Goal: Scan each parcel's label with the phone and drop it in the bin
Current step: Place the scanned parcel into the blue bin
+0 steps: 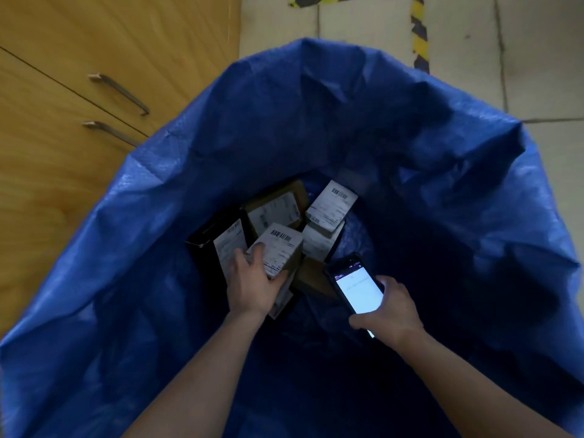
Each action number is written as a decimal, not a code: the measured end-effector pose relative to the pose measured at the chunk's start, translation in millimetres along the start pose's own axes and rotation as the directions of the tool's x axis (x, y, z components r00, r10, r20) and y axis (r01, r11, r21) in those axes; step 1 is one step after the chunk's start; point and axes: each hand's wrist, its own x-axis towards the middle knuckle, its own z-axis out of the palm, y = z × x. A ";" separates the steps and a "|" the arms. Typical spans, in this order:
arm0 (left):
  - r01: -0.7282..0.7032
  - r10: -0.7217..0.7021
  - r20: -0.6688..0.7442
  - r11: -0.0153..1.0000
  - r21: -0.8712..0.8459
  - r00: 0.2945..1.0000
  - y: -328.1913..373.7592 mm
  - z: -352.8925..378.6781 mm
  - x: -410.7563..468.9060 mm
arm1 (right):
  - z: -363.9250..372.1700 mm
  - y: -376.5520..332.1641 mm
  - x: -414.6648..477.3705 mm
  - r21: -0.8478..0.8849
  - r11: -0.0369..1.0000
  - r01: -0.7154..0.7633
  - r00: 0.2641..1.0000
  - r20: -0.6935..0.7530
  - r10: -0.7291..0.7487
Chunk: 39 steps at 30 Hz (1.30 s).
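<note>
**Both grips down in the blue sack, one on a parcel, one on the phone**

The blue woven sack (316,90) serving as the bin fills most of the view, its mouth wide open. Two bare forearms reach into it from 6 o'clock.

The left grip (252,281) is closed round a small parcel (282,249). The thumb lies on the white label's near corner and the fingers curl under the lower edge. The label faces up, its barcode toward 12 o'clock. This parcel sits over the pile at the bottom of the sack. Whether it is lifted clear or resting on the others cannot be told.

The right grip (390,311) is wrapped round the lower end of the phone (357,287), just at 3 o'clock of the held parcel. The phone's screen is lit white and turned upward.

More parcels lie on the sack's floor:
- a white-labelled box (331,205) at 1 o'clock of the held one
- a brown labelled box (275,210) at 12 o'clock
- a black box (210,230) at 9 o'clock
- a plain brown box (311,275) between the two grips

Outside the sack, a wooden cabinet (94,42) with two metal handles (120,93) stands at 10 o'clock. Pale floor tiles (537,58) crossed by yellow-and-black tape (418,33) lie at 1 o'clock.
</note>
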 end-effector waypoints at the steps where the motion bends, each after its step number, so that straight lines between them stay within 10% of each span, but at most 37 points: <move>1: 0.000 0.000 0.000 1.000 -0.006 1.000 0.0 4.5 4.5 | 1.3 1.0 5.7 -0.016 1.000 -0.009 1.000 0.000 0.009; 27: -0.327 0.314 0.129 0.940 0.100 0.941 102.6 -161.1 -85.1 | -115.3 -20.9 -189.3 0.104 0.984 0.147 0.982 -0.134 -0.132; 39: -0.710 0.696 0.145 0.684 0.167 0.704 265.5 -253.4 -239.3 | -244.6 65.9 -387.9 0.343 0.917 0.204 0.895 -0.445 -0.032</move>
